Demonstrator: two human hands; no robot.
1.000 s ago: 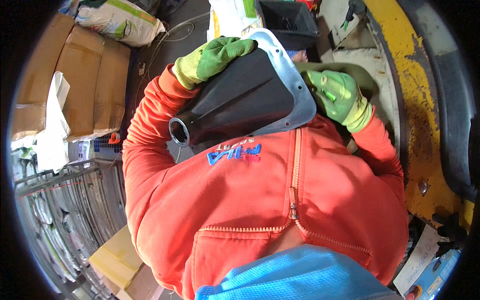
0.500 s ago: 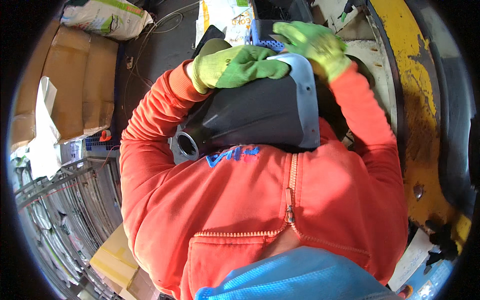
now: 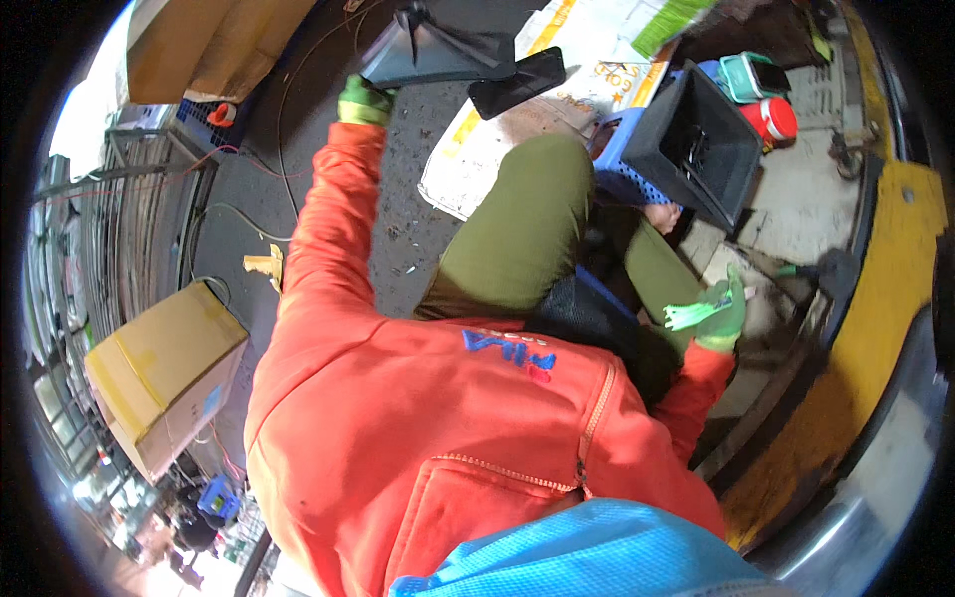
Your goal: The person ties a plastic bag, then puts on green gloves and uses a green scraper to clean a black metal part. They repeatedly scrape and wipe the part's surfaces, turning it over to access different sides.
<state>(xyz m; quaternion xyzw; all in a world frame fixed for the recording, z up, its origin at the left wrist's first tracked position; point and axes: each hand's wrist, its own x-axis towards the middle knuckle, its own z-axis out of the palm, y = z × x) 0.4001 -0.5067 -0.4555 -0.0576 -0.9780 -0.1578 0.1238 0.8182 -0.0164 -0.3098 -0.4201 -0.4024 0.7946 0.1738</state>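
The two gloved hands are held wide apart. The left hand [image 3: 365,102] is closed on a corner of the rim of the black cone [image 3: 428,62], which is placed beyond the knees, left of the sack [image 3: 468,169], narrow end up. The right hand [image 3: 720,316] is held low, well right of the sack and beside the leg; a bright green piece [image 3: 686,316] is seen at its fingers, but whether it is gripped cannot be told. As judged here, the cone is formed whole and clear of the lap, while its release is left undone; whether its edge is finished cannot be made out. A phone [image 3: 517,84] is seen on the sack, beside the cone's rim. At the sack's right are found a bin [image 3: 647,151], a blue basket [image 3: 615,144] and a red jar [image 3: 779,120]; far to its left, a carton [image 3: 164,373].
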